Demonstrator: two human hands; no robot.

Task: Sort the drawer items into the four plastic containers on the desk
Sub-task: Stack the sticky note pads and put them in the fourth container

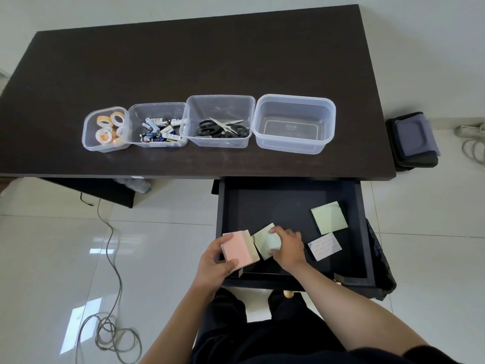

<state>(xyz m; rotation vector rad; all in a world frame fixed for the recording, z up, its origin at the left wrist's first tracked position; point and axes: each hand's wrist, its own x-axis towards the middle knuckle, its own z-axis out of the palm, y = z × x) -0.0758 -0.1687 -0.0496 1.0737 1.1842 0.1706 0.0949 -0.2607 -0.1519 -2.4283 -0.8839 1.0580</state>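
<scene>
Head view showed the left hand (214,261) holding a pink note stack (237,249) over the open drawer (262,203), while the right hand (287,246) gripped a green pad (263,241). Two pads lay loose nearby. Loose sheets could have fanned or slipped in transit to the empty container (294,147) on the worktop (183,61).

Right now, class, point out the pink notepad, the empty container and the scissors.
pink notepad (237,248), head view, top face.
empty container (295,99), head view, far rim.
scissors (210,127), head view, black handles.
</scene>
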